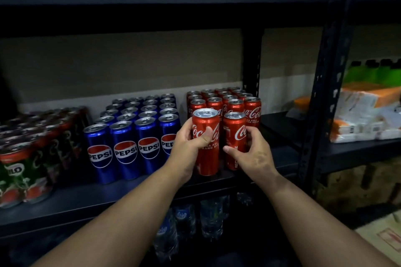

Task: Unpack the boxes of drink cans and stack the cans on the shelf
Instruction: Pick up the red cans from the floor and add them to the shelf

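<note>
Two bare forearms reach forward from the bottom of the view toward a dark metal shelf (130, 199). The left hand (191, 147) grips a red Coca-Cola can (206, 154), fingers curled behind it and thumb pressed across the logo; the can is upright at the front edge of the shelf, and whether its base touches the shelf cannot be told. Just to its right, the right hand (253, 156) curls around a second red Coca-Cola can (233, 136), thumb in front and fingers wrapping its right side; this can stands upright, close beside the first.

Directly behind these two cans, a block of red Coca-Cola cans (225, 102) stands in rows reaching toward the back of the shelf. To the left of them is a block of blue Pepsi cans (134, 128), also in rows, logos facing forward. Further left sit shrink-wrapped packs of green Milo cans (28, 158).

Below the shelf, plastic water bottles (186, 221) show dimly. On the neighbouring shelf to the right lie white and orange wrapped packs (364, 115), with green bottles (373, 71) behind them.
</note>
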